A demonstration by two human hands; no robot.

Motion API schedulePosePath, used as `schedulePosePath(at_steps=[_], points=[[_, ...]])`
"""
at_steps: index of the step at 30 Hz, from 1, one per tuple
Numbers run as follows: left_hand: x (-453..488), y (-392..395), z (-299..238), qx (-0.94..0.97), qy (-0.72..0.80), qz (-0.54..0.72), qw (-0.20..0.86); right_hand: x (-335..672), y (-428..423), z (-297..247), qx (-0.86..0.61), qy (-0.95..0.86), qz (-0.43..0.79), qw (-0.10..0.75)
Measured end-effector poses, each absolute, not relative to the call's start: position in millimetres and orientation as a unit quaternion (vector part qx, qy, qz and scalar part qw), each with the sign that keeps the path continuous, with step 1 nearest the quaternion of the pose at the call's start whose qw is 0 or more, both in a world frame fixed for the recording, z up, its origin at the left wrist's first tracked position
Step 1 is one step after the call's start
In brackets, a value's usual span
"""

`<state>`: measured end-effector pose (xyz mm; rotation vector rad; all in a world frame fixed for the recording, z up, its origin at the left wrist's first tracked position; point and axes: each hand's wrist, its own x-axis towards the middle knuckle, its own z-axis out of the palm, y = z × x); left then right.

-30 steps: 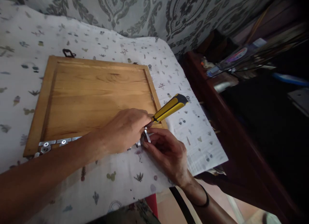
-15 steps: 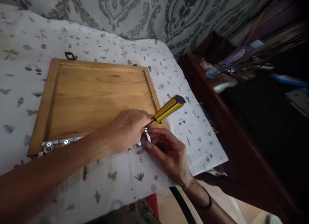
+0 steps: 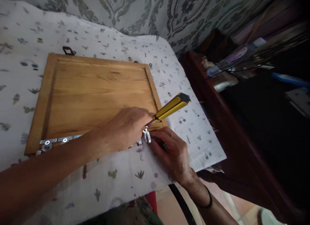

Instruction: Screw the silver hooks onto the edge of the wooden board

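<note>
My left hand (image 3: pixel 129 126) reaches across the lower edge of a framed wooden panel (image 3: pixel 97 96). Its fingers are closed around the shaft of a screwdriver with a yellow and black handle (image 3: pixel 171 106). The handle points up to the right, and the tip is hidden by the hand. Just below the fingers, a bright metal hook (image 3: pixel 147 136) juts out past the panel's edge. My right hand (image 3: pixel 173 150) is beside that hook, fingers curled, with a gap between thumb and forefinger. Metal fittings with cross-head screws (image 3: pixel 47 143) line the panel's lower left edge.
A white printed cloth (image 3: pixel 116 173) lies under the panel. A dark metal loop (image 3: pixel 69 50) stands at the panel's top edge. To the right is dark red furniture (image 3: pixel 225 112) with a clear plastic package (image 3: pixel 238 55) and cluttered items. A patterned curtain (image 3: pixel 135 12) hangs behind.
My right hand's fingers have come off the metal hook, slightly to the right. The screwdriver handle has shifted a little up and right; my left hand keeps its hold. The view has moved slightly.
</note>
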<state>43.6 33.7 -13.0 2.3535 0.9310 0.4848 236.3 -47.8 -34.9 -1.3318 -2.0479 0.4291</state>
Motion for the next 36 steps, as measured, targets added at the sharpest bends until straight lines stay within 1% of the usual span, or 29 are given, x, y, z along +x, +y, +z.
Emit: schedulePosePath(at_steps=[4,11,14,18,20,27,30,36], points=[[44.6,33.5,-9.9,0.869,0.371,0.152,0.292,234.1,-48.7,-36.2,-0.500,-0.801,0.125,0.305],[44.3,34.1,-5.6,0.868,0.376,0.142,0.293,238.5,-50.9,-33.4,-0.505,-0.793,0.149,0.307],[44.8,33.7,-3.6,0.863,0.384,0.132,0.300,239.6,-53.2,-32.7,-0.533,-0.754,0.210,0.321],[46.4,33.6,-1.9,0.857,0.388,0.121,0.316,233.3,-56.4,-31.6,-0.564,-0.649,0.361,0.362],[46.8,33.8,-2.6,0.854,0.387,0.123,0.326,228.7,-58.1,-30.7,-0.565,-0.603,0.418,0.377],[45.0,32.2,-10.8,0.865,0.357,0.166,0.310,221.8,-63.6,-29.1,-0.572,-0.525,0.499,0.385],[44.5,32.1,-11.3,0.863,0.355,0.176,0.313,220.0,-62.9,-27.5,-0.582,-0.518,0.501,0.377],[44.9,33.7,-8.8,0.863,0.356,0.168,0.315,215.5,-59.0,-22.6,-0.592,-0.567,0.447,0.357]])
